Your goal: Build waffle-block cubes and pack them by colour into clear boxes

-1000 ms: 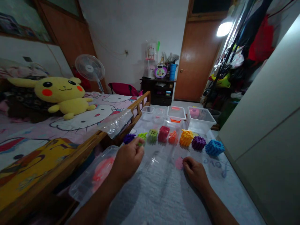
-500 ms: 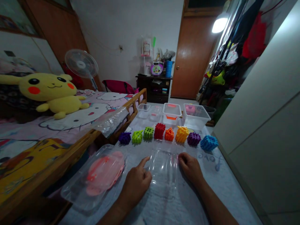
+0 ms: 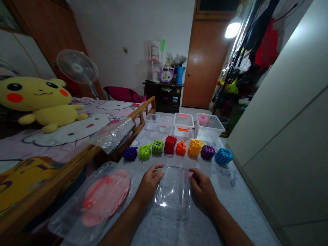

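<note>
A clear, rectangular plastic container point(image 3: 172, 191) sits between my hands above the pale tablecloth, its rim catching the light. My left hand point(image 3: 150, 179) grips its far left edge, the index finger at the corner and the thumb close below. On the opposite edge, my right hand point(image 3: 203, 186) has its fingers bent against the far right side. Just beyond stands a row of knobbly coloured blocks, among them a red one point(image 3: 170, 145), an orange one point(image 3: 181, 148), a yellow one point(image 3: 195, 147) and a blue one point(image 3: 223, 156).
Left of my forearm lie a large translucent lid point(image 3: 69, 205) and pink lids point(image 3: 105, 198). Behind the blocks stand several clear boxes, one with orange latches point(image 3: 183, 123). A wooden bed rail point(image 3: 97, 155) borders the table's left side; a white cabinet point(image 3: 287, 112) rises at right.
The clear container has come nearer to me. My left hand has moved forward along its edge to the far corner, its pointing finger now bent in. The view has shifted slightly right.
</note>
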`<state>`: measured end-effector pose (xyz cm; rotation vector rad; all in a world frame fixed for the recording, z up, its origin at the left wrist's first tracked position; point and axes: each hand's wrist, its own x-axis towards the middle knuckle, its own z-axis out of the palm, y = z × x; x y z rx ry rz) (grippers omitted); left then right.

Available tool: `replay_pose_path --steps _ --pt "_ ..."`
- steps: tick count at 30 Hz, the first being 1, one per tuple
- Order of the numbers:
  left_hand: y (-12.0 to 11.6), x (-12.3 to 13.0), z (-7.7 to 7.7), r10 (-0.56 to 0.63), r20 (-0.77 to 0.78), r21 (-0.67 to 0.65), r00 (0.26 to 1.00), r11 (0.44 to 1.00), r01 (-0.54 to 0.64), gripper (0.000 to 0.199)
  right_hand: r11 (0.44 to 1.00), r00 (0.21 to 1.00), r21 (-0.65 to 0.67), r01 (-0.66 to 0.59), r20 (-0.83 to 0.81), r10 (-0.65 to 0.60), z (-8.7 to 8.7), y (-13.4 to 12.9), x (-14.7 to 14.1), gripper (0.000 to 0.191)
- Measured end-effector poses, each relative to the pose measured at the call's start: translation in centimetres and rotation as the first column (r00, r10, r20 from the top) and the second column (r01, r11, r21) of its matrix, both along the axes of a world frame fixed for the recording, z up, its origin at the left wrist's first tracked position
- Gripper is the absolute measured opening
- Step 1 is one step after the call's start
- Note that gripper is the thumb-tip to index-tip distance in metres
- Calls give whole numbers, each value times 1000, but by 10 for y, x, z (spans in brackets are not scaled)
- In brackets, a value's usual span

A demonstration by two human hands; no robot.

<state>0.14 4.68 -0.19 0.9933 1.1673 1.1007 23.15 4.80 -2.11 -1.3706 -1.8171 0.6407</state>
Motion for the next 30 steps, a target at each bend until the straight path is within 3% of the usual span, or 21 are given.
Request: replay_pose_path --steps 3,10,14,21,28,30 --pt "-3 0 -6 -12 76 8 997 1000 12 52 999 999 -15 -42 -7 42 0 -2 -1 27" --pt "-6 -7 -2 -27 30 32 999 999 26 59 993 993 -30 -117 -17 117 5 -6 -5 26" --pt "-6 -7 2 -41 6 40 999 998 40 68 998 999 -51 -37 16 38 8 -4 0 20" --pt "-7 -9 -4 -82 24 47 996 996 81 70 982 979 -37 184 91 -180 19 10 36 27" --pt "-8 -9 -5 -90 34 20 995 996 89 66 981 962 -157 110 267 -65 54 10 72 24" --pt "-8 -9 -4 -88 45 4 995 996 88 67 981 950 -123 148 292 -106 56 17 89 23"
